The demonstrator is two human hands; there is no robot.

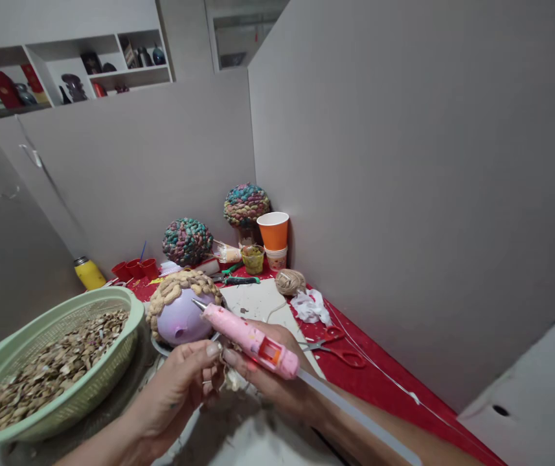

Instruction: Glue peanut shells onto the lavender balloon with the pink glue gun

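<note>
My right hand [277, 340] is closed round a pink hot glue gun [241, 333]; a long translucent glue stick [359, 414] runs out of its back end. The metal nozzle points left toward a purple balloon [180, 317]. Pale peanut shells [187, 285] cover the balloon's top and left side, and the balloon sits on a dish partly hidden behind my hands. My left hand [180, 378] is in a pinch, its thumb and fingertips meeting my right fingertips. What it holds is too small and covered to make out.
A green basket [134, 304] of empty shells stands at left. Behind are two coloured shell-covered balls [187, 241], paper cups [273, 233], red cups [134, 268], pliers [241, 280] and a yellow bottle [90, 273]. Twine [290, 282], tissue [311, 305] and red scissors [348, 357] lie at right beside the wall.
</note>
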